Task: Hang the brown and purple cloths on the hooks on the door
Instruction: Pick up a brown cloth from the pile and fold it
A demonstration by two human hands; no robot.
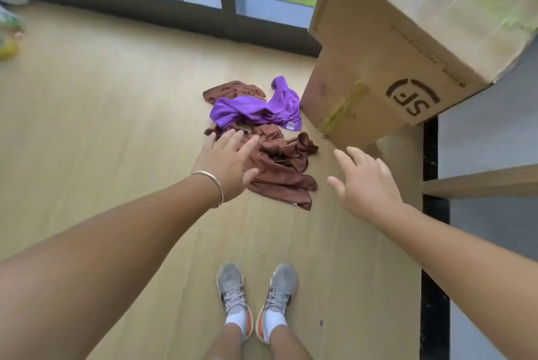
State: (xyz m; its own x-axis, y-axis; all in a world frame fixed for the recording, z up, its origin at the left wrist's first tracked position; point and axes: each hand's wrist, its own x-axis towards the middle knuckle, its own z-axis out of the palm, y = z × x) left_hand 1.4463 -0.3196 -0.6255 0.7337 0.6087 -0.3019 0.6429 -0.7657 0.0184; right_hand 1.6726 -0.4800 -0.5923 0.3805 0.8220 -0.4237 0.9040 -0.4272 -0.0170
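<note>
Floor: we stand on a pale wood floor (116, 115) by a window, stacked cardboard boxes (387, 48) to our right.
Cloths: the purple cloth (256, 109) lies crumpled on top of the brown cloth (279, 167), both heaped on the floor beside the boxes.
Hands: our left hand (227, 164) hovers over the brown cloth's edge, fingers spread and holding nothing; our right hand (366, 182) is likewise spread and empty.
Handling: we judge both cloths light, limp and unbreakable; best pinched at a raised fold or a corner.
</note>
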